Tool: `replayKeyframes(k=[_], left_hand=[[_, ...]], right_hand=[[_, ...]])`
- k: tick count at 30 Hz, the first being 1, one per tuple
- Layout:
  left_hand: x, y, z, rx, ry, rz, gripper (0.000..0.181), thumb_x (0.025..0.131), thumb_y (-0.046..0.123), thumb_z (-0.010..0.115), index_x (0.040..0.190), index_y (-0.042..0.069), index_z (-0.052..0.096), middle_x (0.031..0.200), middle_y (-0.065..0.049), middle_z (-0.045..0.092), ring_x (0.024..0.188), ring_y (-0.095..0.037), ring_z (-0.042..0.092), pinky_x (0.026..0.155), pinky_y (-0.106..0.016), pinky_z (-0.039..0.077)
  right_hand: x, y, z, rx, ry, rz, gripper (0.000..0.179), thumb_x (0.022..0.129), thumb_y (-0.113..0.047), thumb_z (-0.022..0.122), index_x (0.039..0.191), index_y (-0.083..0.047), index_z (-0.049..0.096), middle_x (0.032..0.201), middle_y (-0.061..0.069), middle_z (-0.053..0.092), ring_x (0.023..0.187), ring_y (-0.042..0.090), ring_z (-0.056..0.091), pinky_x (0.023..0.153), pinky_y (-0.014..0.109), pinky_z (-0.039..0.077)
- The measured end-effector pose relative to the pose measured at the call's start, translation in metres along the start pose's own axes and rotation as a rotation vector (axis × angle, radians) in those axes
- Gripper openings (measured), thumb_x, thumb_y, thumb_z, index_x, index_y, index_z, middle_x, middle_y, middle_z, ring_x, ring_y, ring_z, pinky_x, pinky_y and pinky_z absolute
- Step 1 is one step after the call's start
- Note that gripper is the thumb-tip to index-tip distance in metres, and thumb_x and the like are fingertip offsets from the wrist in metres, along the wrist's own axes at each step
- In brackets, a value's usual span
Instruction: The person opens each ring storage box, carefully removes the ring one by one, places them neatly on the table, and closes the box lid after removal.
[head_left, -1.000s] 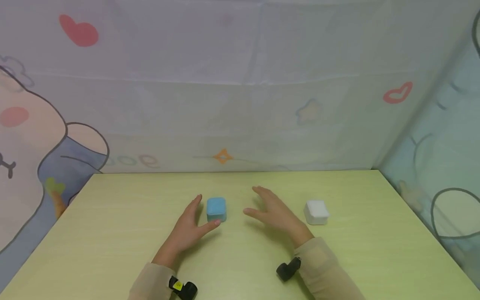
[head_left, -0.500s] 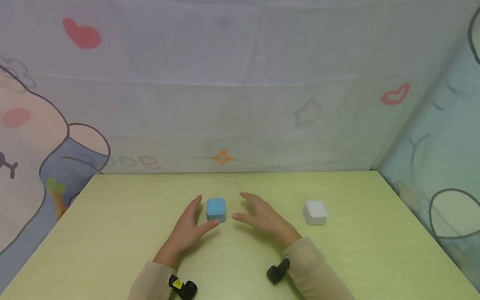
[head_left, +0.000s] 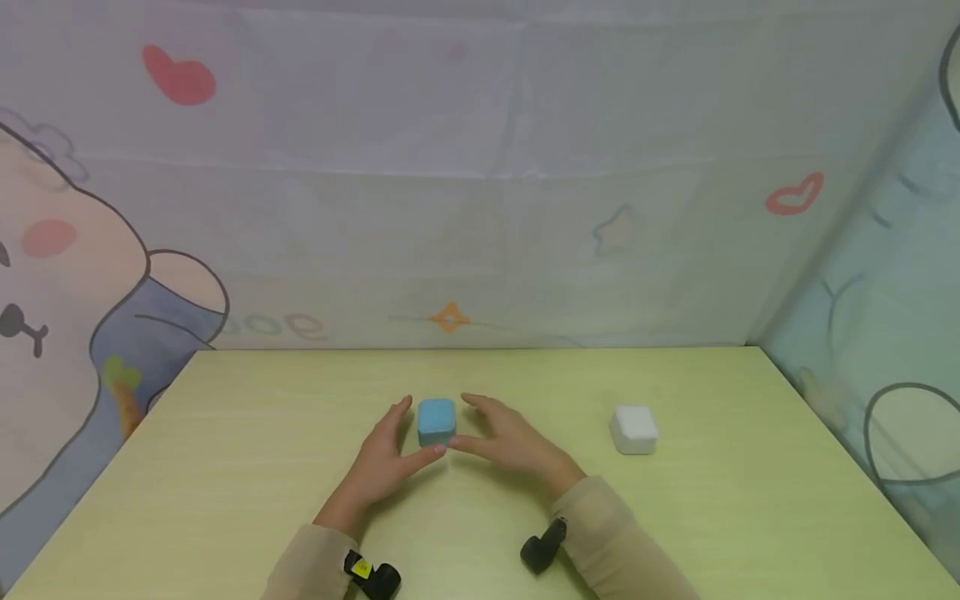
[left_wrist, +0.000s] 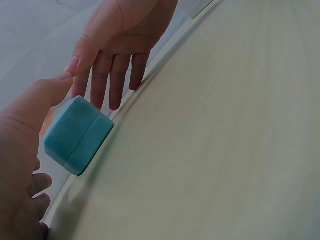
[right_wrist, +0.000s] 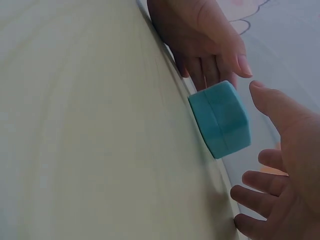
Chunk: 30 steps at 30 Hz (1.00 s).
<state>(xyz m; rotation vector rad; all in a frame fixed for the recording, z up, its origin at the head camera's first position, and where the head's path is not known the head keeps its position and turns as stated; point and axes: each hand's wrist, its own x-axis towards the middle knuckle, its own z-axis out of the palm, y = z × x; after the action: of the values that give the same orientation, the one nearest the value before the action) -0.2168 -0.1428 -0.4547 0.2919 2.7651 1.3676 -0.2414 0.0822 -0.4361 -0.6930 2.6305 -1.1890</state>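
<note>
A small light-blue box (head_left: 437,422) with rounded corners and a seam around its sides sits on the table between the two hands. My left hand (head_left: 381,458) curves around its left side, fingers spread, thumb in front of it. From the right, my right hand (head_left: 517,437) mirrors this, its thumb tip close to the left thumb tip. In the left wrist view, gaps show between the blue box (left_wrist: 79,135) and the fingers. The right wrist view likewise shows the box (right_wrist: 221,120) apart from the right fingers (right_wrist: 255,200).
A similar white box (head_left: 634,429) stands on the table to the right, beyond the right wrist. The pale yellow-green table (head_left: 720,517) ends at a printed cloth backdrop (head_left: 480,217). Another printed cloth hangs at the right side.
My right hand has moved left, from well clear of the blue box to close beside it. The left hand has stayed nearly still. The view has shifted slightly.
</note>
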Motion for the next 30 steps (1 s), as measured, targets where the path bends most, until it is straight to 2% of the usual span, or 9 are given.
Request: replayKeyframes(k=[7,17,22,26,30], left_hand=[[0.002,0.001,0.001,0.043,0.012,0.028,0.096,0.080,0.052,0.069,0.151,0.010,0.021,0.154,-0.020,0.023,0.142,-0.044,0.018,0.113,-0.063,0.014],[0.002,-0.001,0.002,0.089,0.006,0.041,0.091,0.079,0.042,0.074,0.149,0.008,0.026,0.152,-0.024,0.026,0.140,-0.049,0.018,0.111,-0.066,0.011],[0.001,0.001,0.002,0.092,0.003,0.060,0.087,0.081,0.035,0.073,0.147,0.002,0.028,0.150,-0.021,0.033,0.141,-0.044,0.021,0.114,-0.061,0.006],[0.001,0.002,0.002,0.094,0.011,0.064,0.082,0.083,0.031,0.072,0.146,0.002,0.029,0.146,-0.020,0.040,0.140,-0.043,0.024,0.114,-0.059,0.006],[0.002,0.003,0.004,0.090,0.036,0.100,0.073,0.084,0.026,0.072,0.142,0.002,0.036,0.140,-0.020,0.048,0.135,-0.041,0.035,0.113,-0.061,0.008]], right_hand=[[0.007,0.003,0.005,0.010,-0.001,-0.021,0.079,0.086,-0.054,0.060,0.147,-0.013,0.031,0.149,0.009,0.039,0.137,0.028,0.038,0.112,0.047,0.031],[0.005,0.000,0.007,0.028,-0.007,-0.030,0.077,0.087,-0.049,0.063,0.148,-0.016,0.030,0.150,0.007,0.038,0.138,0.028,0.037,0.113,0.047,0.029],[0.004,-0.002,0.010,0.042,-0.008,-0.056,0.074,0.087,-0.044,0.065,0.147,-0.017,0.032,0.150,0.005,0.038,0.139,0.026,0.035,0.113,0.047,0.029],[0.003,0.000,0.013,0.052,-0.002,-0.076,0.074,0.086,-0.042,0.066,0.147,-0.017,0.032,0.149,0.003,0.040,0.139,0.025,0.036,0.113,0.046,0.029],[0.001,0.003,0.014,0.047,0.026,-0.081,0.071,0.086,-0.041,0.067,0.144,-0.017,0.035,0.147,0.003,0.043,0.138,0.025,0.037,0.112,0.046,0.030]])
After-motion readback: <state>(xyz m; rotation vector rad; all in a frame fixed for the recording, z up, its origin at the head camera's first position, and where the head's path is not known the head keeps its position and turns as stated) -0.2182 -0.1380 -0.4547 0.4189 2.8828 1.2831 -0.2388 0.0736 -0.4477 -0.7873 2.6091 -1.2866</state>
